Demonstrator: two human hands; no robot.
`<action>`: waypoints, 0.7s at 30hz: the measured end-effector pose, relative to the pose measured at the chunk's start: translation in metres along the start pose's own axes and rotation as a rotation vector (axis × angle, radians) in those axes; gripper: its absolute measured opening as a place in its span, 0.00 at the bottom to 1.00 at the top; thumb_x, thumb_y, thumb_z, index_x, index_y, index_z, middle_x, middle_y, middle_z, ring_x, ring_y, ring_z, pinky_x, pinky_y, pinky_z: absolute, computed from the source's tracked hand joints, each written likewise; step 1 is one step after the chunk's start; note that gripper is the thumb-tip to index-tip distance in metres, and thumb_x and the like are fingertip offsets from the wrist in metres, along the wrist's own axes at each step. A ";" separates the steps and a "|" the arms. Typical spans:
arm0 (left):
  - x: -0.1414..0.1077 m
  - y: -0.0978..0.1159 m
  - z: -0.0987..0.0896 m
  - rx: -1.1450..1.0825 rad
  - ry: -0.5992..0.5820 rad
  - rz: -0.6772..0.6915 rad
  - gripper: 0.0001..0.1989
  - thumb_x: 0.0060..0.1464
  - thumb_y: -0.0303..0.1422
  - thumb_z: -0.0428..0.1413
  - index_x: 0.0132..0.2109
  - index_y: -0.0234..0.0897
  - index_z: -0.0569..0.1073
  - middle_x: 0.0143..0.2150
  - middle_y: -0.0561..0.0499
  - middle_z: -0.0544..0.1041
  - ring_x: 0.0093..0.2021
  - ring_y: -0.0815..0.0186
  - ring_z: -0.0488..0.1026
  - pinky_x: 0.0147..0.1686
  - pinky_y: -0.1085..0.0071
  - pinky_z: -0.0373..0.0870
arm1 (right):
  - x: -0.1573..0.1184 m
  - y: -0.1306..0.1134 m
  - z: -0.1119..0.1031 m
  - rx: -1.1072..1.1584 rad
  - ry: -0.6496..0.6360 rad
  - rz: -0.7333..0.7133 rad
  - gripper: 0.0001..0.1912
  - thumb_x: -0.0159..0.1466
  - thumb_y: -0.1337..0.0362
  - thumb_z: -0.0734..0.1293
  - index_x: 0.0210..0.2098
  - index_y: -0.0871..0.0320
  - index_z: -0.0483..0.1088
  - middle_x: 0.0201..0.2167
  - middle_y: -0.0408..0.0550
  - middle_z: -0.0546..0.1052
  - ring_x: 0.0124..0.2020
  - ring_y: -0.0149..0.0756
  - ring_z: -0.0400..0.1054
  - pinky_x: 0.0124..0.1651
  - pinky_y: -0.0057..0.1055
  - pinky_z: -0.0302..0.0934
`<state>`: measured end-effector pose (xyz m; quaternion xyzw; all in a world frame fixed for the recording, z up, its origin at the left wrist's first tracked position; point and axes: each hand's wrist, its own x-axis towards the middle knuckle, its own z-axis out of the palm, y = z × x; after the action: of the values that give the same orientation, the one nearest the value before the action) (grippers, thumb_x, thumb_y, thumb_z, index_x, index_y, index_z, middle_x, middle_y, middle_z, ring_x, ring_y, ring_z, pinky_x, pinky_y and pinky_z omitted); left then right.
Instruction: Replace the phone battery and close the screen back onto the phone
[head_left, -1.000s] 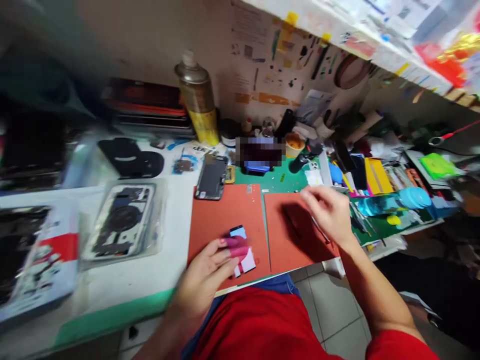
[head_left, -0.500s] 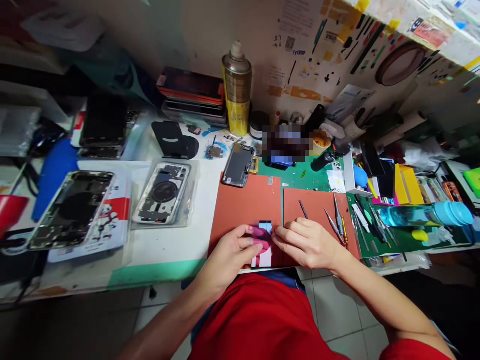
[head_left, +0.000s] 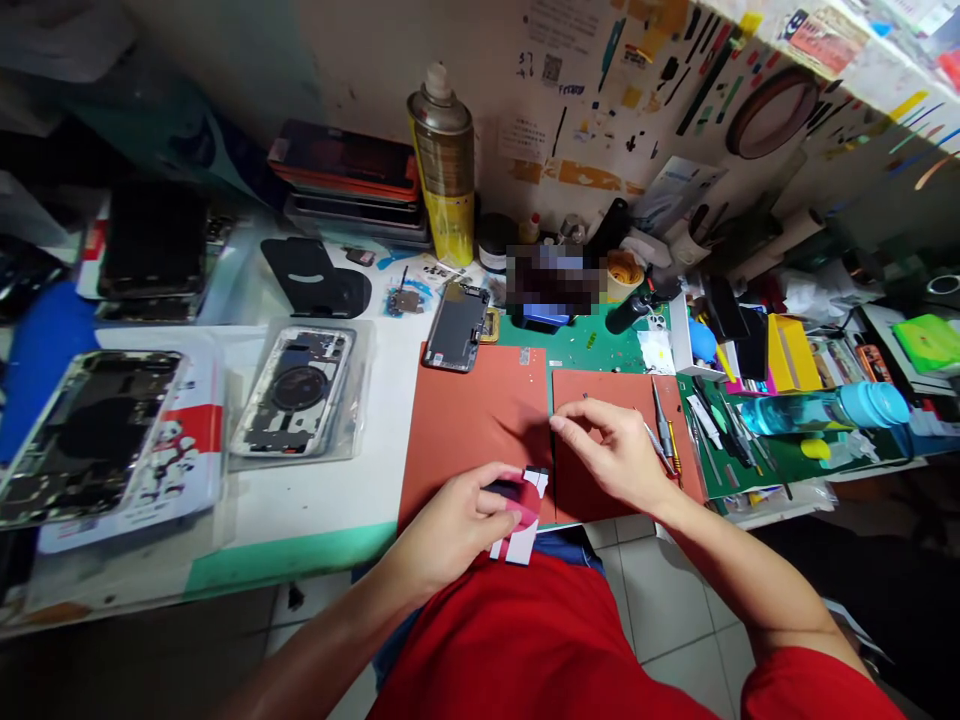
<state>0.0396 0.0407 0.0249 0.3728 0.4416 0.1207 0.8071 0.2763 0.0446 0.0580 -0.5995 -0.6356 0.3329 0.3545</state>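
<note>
My left hand (head_left: pixel 450 525) holds a small white and black part (head_left: pixel 521 520) at the near edge of the left red mat (head_left: pixel 472 420); pink covers sit on two of its fingertips. My right hand (head_left: pixel 619 455) hovers over the right red mat (head_left: pixel 607 385), a little up and right of the part and apart from it. Its thumb and forefinger are pinched together, and I see nothing between them. Screwdrivers and tweezers (head_left: pixel 664 435) lie just right of that hand.
A dark phone screen (head_left: pixel 456 325) lies at the far edge of the left mat. Two bagged phone housings (head_left: pixel 292 385) (head_left: pixel 90 430) lie to the left. A spray can (head_left: pixel 444 165), stacked phones (head_left: pixel 345 185), a blue bottle (head_left: pixel 825 408) and cluttered tools ring the mats.
My right hand came from the tools to the part, touched it beside my left fingers, then drew up and away, pinched. My left hand pulled the part toward the table's near edge.
</note>
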 end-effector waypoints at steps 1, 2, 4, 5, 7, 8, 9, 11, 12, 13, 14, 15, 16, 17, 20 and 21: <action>-0.001 0.000 0.000 0.004 0.002 -0.010 0.28 0.51 0.45 0.72 0.55 0.37 0.79 0.35 0.45 0.87 0.31 0.62 0.81 0.31 0.72 0.67 | 0.002 0.003 -0.004 0.057 0.042 0.084 0.13 0.74 0.52 0.71 0.40 0.53 0.82 0.33 0.45 0.85 0.31 0.38 0.78 0.37 0.35 0.73; -0.001 0.001 0.000 0.007 0.006 -0.016 0.27 0.51 0.45 0.72 0.54 0.37 0.80 0.36 0.43 0.88 0.32 0.61 0.81 0.32 0.72 0.68 | 0.004 0.008 -0.010 0.107 0.092 0.153 0.14 0.73 0.49 0.72 0.40 0.53 0.82 0.33 0.46 0.85 0.31 0.39 0.79 0.36 0.36 0.73; -0.004 0.002 -0.001 0.012 0.010 -0.020 0.25 0.52 0.45 0.72 0.52 0.37 0.80 0.38 0.42 0.88 0.35 0.60 0.83 0.34 0.71 0.70 | 0.012 0.021 -0.028 0.158 0.214 0.234 0.17 0.68 0.46 0.75 0.40 0.53 0.82 0.32 0.48 0.85 0.30 0.40 0.79 0.34 0.36 0.74; -0.005 0.003 -0.001 0.017 0.007 -0.018 0.24 0.53 0.45 0.72 0.51 0.37 0.81 0.38 0.42 0.88 0.36 0.59 0.83 0.34 0.71 0.71 | 0.018 0.029 -0.039 0.149 0.270 0.247 0.18 0.67 0.46 0.76 0.40 0.54 0.81 0.32 0.49 0.85 0.29 0.40 0.79 0.34 0.37 0.74; -0.007 0.004 -0.003 0.024 -0.005 -0.008 0.23 0.54 0.46 0.72 0.51 0.38 0.81 0.39 0.41 0.88 0.37 0.58 0.84 0.35 0.70 0.71 | 0.033 0.046 -0.063 0.111 0.370 0.274 0.20 0.64 0.44 0.76 0.37 0.55 0.80 0.30 0.51 0.84 0.28 0.40 0.78 0.31 0.37 0.74; -0.008 0.005 -0.003 0.023 -0.010 -0.001 0.23 0.54 0.46 0.72 0.51 0.38 0.81 0.40 0.41 0.88 0.38 0.58 0.85 0.35 0.70 0.72 | 0.041 0.056 -0.075 0.085 0.413 0.291 0.20 0.63 0.43 0.76 0.36 0.55 0.78 0.30 0.52 0.84 0.28 0.41 0.79 0.31 0.37 0.74; -0.008 0.005 -0.004 0.019 -0.013 0.006 0.23 0.54 0.47 0.71 0.51 0.38 0.81 0.41 0.41 0.89 0.39 0.57 0.85 0.35 0.70 0.72 | 0.050 0.064 -0.086 0.053 0.442 0.312 0.21 0.63 0.43 0.75 0.35 0.55 0.77 0.30 0.52 0.83 0.28 0.42 0.80 0.32 0.38 0.75; -0.008 0.005 -0.006 -0.002 -0.008 0.010 0.23 0.54 0.48 0.71 0.49 0.38 0.80 0.44 0.39 0.89 0.41 0.57 0.85 0.36 0.69 0.74 | 0.066 0.079 -0.106 -0.033 0.473 0.357 0.19 0.64 0.46 0.74 0.33 0.56 0.76 0.30 0.53 0.83 0.30 0.44 0.81 0.35 0.41 0.76; -0.007 0.005 -0.007 -0.017 -0.004 0.005 0.23 0.53 0.49 0.72 0.48 0.38 0.80 0.45 0.39 0.88 0.42 0.56 0.85 0.37 0.68 0.75 | 0.073 0.085 -0.113 -0.090 0.479 0.379 0.18 0.64 0.48 0.74 0.32 0.57 0.76 0.29 0.54 0.83 0.31 0.46 0.82 0.37 0.43 0.77; -0.006 0.004 -0.008 -0.031 0.000 -0.004 0.24 0.53 0.50 0.72 0.47 0.38 0.79 0.46 0.39 0.88 0.42 0.56 0.85 0.38 0.67 0.75 | 0.078 0.089 -0.120 -0.156 0.486 0.399 0.16 0.64 0.51 0.74 0.31 0.57 0.76 0.28 0.55 0.83 0.33 0.48 0.82 0.41 0.46 0.77; -0.005 0.004 -0.010 -0.046 0.003 -0.014 0.25 0.52 0.51 0.72 0.46 0.38 0.77 0.46 0.38 0.88 0.43 0.55 0.85 0.39 0.67 0.76 | 0.082 0.091 -0.125 -0.230 0.493 0.413 0.14 0.63 0.53 0.75 0.31 0.58 0.77 0.28 0.56 0.83 0.36 0.52 0.83 0.46 0.49 0.77; -0.004 0.004 -0.011 -0.062 0.008 -0.022 0.26 0.51 0.52 0.73 0.45 0.38 0.76 0.47 0.38 0.88 0.44 0.55 0.85 0.39 0.66 0.76 | 0.084 0.091 -0.128 -0.306 0.503 0.422 0.12 0.63 0.56 0.75 0.31 0.59 0.78 0.29 0.59 0.84 0.40 0.56 0.83 0.52 0.53 0.75; -0.004 0.005 -0.012 -0.076 0.013 -0.028 0.27 0.51 0.53 0.73 0.45 0.38 0.76 0.48 0.38 0.88 0.45 0.54 0.85 0.40 0.66 0.77 | 0.084 0.090 -0.130 -0.379 0.512 0.422 0.10 0.63 0.59 0.75 0.32 0.60 0.79 0.31 0.62 0.85 0.45 0.60 0.83 0.58 0.57 0.71; -0.004 0.006 -0.013 -0.085 0.022 -0.030 0.27 0.51 0.53 0.73 0.45 0.38 0.75 0.48 0.39 0.88 0.45 0.54 0.86 0.40 0.65 0.77 | 0.081 0.086 -0.130 -0.442 0.519 0.417 0.09 0.63 0.60 0.74 0.34 0.61 0.80 0.34 0.65 0.85 0.49 0.63 0.82 0.62 0.60 0.68; -0.006 0.011 -0.014 -0.112 0.051 -0.051 0.28 0.51 0.54 0.72 0.44 0.38 0.74 0.47 0.41 0.88 0.42 0.56 0.86 0.39 0.66 0.77 | 0.059 0.064 -0.117 -0.555 0.506 0.354 0.11 0.69 0.60 0.70 0.40 0.61 0.83 0.41 0.66 0.87 0.51 0.63 0.81 0.64 0.59 0.65; -0.006 0.013 -0.015 -0.125 0.055 -0.057 0.28 0.51 0.55 0.72 0.44 0.39 0.74 0.47 0.41 0.87 0.40 0.56 0.86 0.38 0.66 0.77 | 0.049 0.054 -0.109 -0.570 0.486 0.301 0.12 0.70 0.58 0.70 0.41 0.59 0.84 0.41 0.63 0.87 0.47 0.59 0.82 0.60 0.55 0.68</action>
<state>0.0256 0.0534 0.0328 0.3054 0.4656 0.1350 0.8196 0.3964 0.0962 0.0721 -0.8215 -0.5054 0.0402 0.2611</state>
